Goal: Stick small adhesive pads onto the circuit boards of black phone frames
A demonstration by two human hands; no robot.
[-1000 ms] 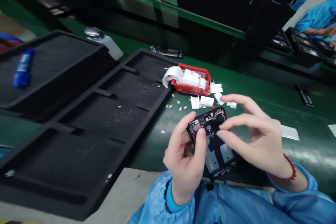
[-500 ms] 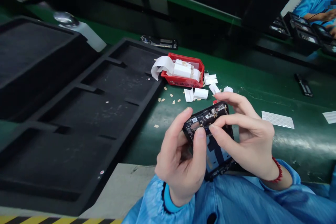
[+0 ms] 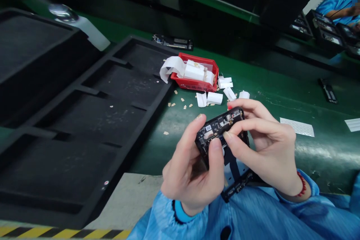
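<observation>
An opened phone body (image 3: pixel 222 123), its circuit board facing up, is held tilted in front of my blue sleeves. My left hand (image 3: pixel 194 168) grips its left side, with the thumb pressing on the board's lower edge. On the other side, my right hand (image 3: pixel 261 146) is closed at the phone's right part. Its thumb and forefinger pinch together over the board; whether a small piece sits between them I cannot make out. The remaining right fingers lie behind the phone's top edge. Parts of the phone's middle are hidden by both thumbs.
Left stands a large black tray (image 3: pixel 152 120) with recesses. Behind the hands, a red bin (image 3: pixel 197 84) holds white paper strips, with curled scraps (image 3: pixel 215 98) and tan bits beside it. Another phone frame (image 3: pixel 173 42) lies behind. A white sticker sheet (image 3: pixel 297 126) is at right; a co-worker (image 3: pixel 339 3) sits far right.
The phone's lower end has swung slightly down and right, showing more of its inside. Both hands keep their hold, with thumbs nearly in the same place. The view has shifted slightly.
</observation>
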